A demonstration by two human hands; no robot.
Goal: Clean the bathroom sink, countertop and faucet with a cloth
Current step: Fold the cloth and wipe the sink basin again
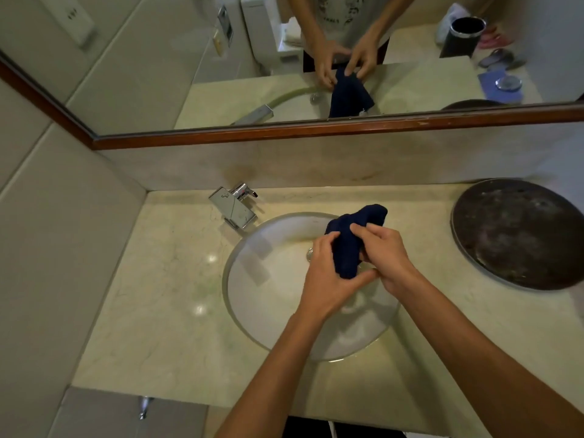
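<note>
Head view, figure: my two hands bunching a dark blue cloth above the sink, ordered from large to small; the countertop (164, 279), pale marbled stone, runs from the left wall to the right edge and carries a round dark tray (518, 232) at far right, well apart from my work; the sink (252, 279), a white oval bowl set into the stone, lies directly under my hands, its drain partly hidden behind my left fingers; the faucet (234, 207), a flat chrome spout, stands at the bowl's back-left rim, clear of the cloth; whether water is running I cannot tell. The cloth (354, 235) is gathered into a thick roll, its loose end rising toward the mirror (284, 74). My judgement of the step: wring or fold it over the bowl, so drips fall inside; make a firm pad with a flat face before wiping. My left hand (328, 276) is closed round the lower part, thumb across the front; my right hand (385, 251) pinches the upper part, fingers curled over it; both forearms reach in from below, wrists nearly meeting.
</note>
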